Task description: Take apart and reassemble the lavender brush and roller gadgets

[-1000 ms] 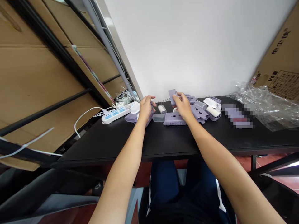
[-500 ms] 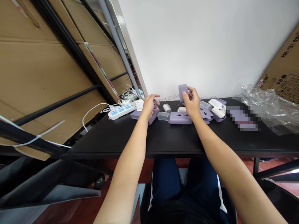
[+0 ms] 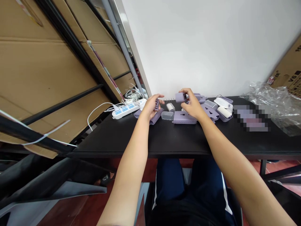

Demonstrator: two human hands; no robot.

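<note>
Above the table's far part, my right hand (image 3: 191,102) grips a small purple case (image 3: 180,97), now tilted on its side. My left hand (image 3: 152,106) is closed around a small round purple part (image 3: 156,104). A thin coiled wire (image 3: 169,100) shows between the hands, its ends unclear. Below my left hand lies a purple folded piece (image 3: 156,117). Between the hands are a small white item (image 3: 170,107) and a clear plastic box (image 3: 167,115). A flat purple panel with slots (image 3: 184,117) lies beneath my right hand, with another slotted purple piece (image 3: 210,112) to its right.
A white power strip (image 3: 125,110) with cables lies at the left of the black table (image 3: 174,138). White and purple parts (image 3: 224,112) sit to the right, then a pixelated patch. Crumpled clear plastic (image 3: 277,106) and a cardboard box (image 3: 290,70) are at far right.
The purple case in my right hand has tipped from upright onto its side and come lower, slightly left. My left hand still holds the round part. The camera view has shifted slightly.
</note>
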